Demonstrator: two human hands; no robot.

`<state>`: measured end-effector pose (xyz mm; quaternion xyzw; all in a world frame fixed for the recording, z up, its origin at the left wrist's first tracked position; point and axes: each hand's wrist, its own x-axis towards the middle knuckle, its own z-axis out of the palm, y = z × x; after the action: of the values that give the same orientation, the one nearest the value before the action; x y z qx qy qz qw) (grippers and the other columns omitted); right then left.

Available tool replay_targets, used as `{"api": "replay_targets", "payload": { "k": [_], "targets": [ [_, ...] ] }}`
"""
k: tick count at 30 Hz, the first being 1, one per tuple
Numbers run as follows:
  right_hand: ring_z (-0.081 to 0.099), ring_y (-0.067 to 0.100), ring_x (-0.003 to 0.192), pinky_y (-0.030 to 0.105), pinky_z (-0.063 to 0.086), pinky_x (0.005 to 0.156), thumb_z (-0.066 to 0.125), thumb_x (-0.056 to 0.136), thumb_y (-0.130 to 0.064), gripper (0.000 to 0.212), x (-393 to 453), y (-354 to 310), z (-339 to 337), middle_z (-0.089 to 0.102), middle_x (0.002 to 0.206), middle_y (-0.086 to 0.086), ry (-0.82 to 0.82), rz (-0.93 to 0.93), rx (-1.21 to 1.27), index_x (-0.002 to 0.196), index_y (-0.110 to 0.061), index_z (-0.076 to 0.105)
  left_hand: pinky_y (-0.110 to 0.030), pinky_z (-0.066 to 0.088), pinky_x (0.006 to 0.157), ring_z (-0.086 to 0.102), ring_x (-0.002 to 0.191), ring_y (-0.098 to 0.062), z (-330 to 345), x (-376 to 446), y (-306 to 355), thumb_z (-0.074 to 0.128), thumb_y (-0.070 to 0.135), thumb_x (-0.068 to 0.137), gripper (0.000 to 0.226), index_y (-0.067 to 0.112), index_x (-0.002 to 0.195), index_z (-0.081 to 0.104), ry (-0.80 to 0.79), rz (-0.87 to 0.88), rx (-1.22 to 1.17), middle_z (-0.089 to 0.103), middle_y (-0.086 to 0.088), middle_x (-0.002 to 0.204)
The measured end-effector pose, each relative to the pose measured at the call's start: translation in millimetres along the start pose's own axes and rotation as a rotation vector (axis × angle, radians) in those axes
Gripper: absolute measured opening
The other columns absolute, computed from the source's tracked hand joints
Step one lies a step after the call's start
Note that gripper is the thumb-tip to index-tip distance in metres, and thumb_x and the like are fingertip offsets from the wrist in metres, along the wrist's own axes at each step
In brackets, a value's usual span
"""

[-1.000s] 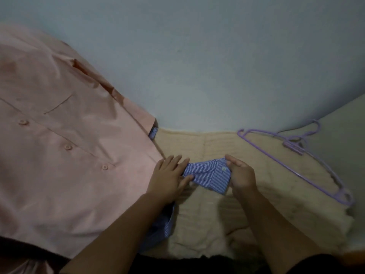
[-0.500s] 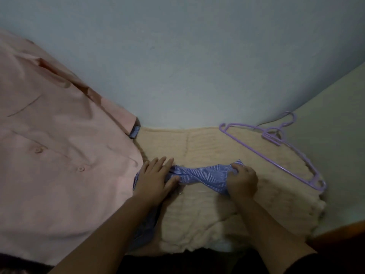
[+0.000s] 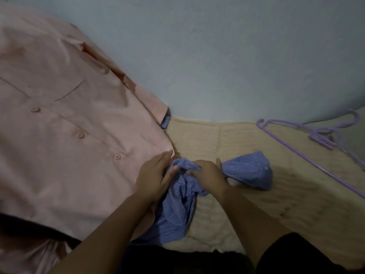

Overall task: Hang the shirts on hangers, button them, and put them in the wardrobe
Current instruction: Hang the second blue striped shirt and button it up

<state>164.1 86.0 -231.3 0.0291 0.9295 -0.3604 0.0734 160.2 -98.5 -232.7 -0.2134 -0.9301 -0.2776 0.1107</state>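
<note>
The blue striped shirt (image 3: 178, 212) lies bunched up on the cream blanket (image 3: 296, 194), near the person and just to the right of the big pink shirt (image 3: 69, 145). One part, maybe a sleeve with a cuff, sticks out to the right, and a small button shows on it.

The shirt looks soft, thin and light. It will flop and fold when lifted, and it won't slip much. I think the best place to hold it is by the collar or the shoulders, so it hangs straight for the hanger. I can't see the collar in this heap, so it may need a shake first.

The right hand (image 3: 207, 175) is curled over the bunched cloth in the middle and grips it. The left hand (image 3: 156, 175) rests beside it with fingers mostly straight, touching the blue cloth and the edge of the pink shirt.

The pink shirt is spread flat on the left, with its buttons done up. A little bit of blue cloth peeks out under its far edge. A purple hanger (image 3: 308, 151) lies on the blanket far to the right, well apart from the hands. Behind it all is a pale blue wall (image 3: 217, 56).
</note>
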Motion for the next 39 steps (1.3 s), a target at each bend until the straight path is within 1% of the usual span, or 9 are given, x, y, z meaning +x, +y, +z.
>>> {"api": "replay_targets", "payload": {
  "k": [3,6,14,17,19,21,25,33,39],
  "targets": [
    [0.063,0.018,0.089,0.032,0.049,0.086,0.065,0.088,-0.021,0.013,-4.3,15.9,-22.7,0.069,0.09,0.008,0.096,0.09,0.38,0.096,-0.013,0.07,-0.037,0.048,0.09,0.058,0.105,-0.017,3.7,7.4,8.2,0.027,0.059,0.097,0.063,0.013,0.131,0.054,-0.001,0.049,-0.014,0.064,-0.003,0.119],
    [0.059,0.013,0.071,0.016,0.041,0.051,0.063,0.089,-0.012,0.009,-18.3,41.2,-56.1,0.061,0.071,0.004,0.252,0.199,0.486,0.084,-0.005,0.065,-0.043,0.046,0.091,0.057,0.11,-0.022,13.7,12.2,18.1,0.026,0.059,0.098,0.064,0.014,0.134,0.053,-0.025,0.064,0.01,0.062,-0.004,0.124],
    [0.06,0.03,0.102,0.046,0.049,0.09,0.064,0.087,-0.015,0.026,-42.5,112.5,-152.0,0.064,0.105,0.02,0.723,0.608,0.754,0.104,0.004,0.062,-0.042,0.043,0.1,0.052,0.121,-0.022,39.4,22.7,66.5,0.024,0.064,0.094,0.071,0.015,0.138,0.05,-0.064,0.116,-0.008,0.057,-0.004,0.134],
    [0.061,0.027,0.098,0.028,0.05,0.075,0.055,0.091,-0.007,0.027,-52.5,112.7,-169.6,0.069,0.091,0.008,0.706,0.494,0.672,0.114,0.007,0.059,-0.042,0.04,0.103,0.049,0.124,-0.024,47.6,23.0,77.7,0.02,0.067,0.092,0.077,0.014,0.138,0.05,-0.11,0.124,-0.013,0.054,-0.007,0.137],
    [0.052,0.028,0.117,0.022,0.041,0.093,0.05,0.092,-0.003,0.038,-57.4,106.9,-160.7,0.066,0.116,0.01,0.681,0.371,0.484,0.13,0.005,0.051,-0.043,0.042,0.101,0.051,0.122,-0.028,52.1,19.3,78.8,0.017,0.067,0.093,0.078,0.012,0.135,0.054,-0.104,0.148,0.018,0.055,-0.01,0.134],
    [0.038,0.034,0.131,0.033,0.028,0.109,0.042,0.088,-0.006,0.046,-66.2,100.6,-142.8,0.046,0.138,0.021,0.705,0.244,0.187,0.133,-0.001,0.05,-0.044,0.045,0.096,0.054,0.116,-0.031,55.1,12.8,76.7,0.021,0.062,0.096,0.074,0.008,0.131,0.057,-0.088,0.176,0.041,0.058,-0.013,0.128],
    [0.047,0.036,0.112,0.045,0.038,0.095,0.038,0.07,-0.013,0.051,-97.2,95.8,-98.9,0.057,0.12,0.02,0.841,-0.105,-0.192,0.111,-0.009,0.068,-0.046,0.042,0.1,0.048,0.122,-0.031,58.0,-9.3,78.3,0.026,0.057,0.098,0.067,0.007,0.128,0.059,-0.104,0.214,0.056,0.055,-0.013,0.132],
    [0.061,0.026,0.078,0.038,0.053,0.07,0.054,0.076,-0.038,0.032,-140.0,116.8,-49.3,0.067,0.082,0.001,0.211,-0.41,-0.378,0.091,-0.017,0.072,-0.035,0.046,0.085,0.059,0.101,-0.02,63.9,-56.8,91.6,0.043,0.054,0.096,0.048,0.017,0.107,0.072,-0.177,0.413,-0.036,0.064,-0.001,0.109],
    [0.058,0.023,0.093,0.038,0.038,0.083,0.056,0.077,-0.038,0.022,-142.6,110.3,-58.9,0.068,0.087,-0.005,0.127,-0.281,-0.466,0.082,-0.025,0.073,-0.031,0.045,0.082,0.059,0.098,-0.018,59.2,-71.0,107.5,0.035,0.05,0.092,0.047,0.019,0.116,0.063,-0.397,0.36,-0.04,0.068,0.0,0.105]
  ]
}}
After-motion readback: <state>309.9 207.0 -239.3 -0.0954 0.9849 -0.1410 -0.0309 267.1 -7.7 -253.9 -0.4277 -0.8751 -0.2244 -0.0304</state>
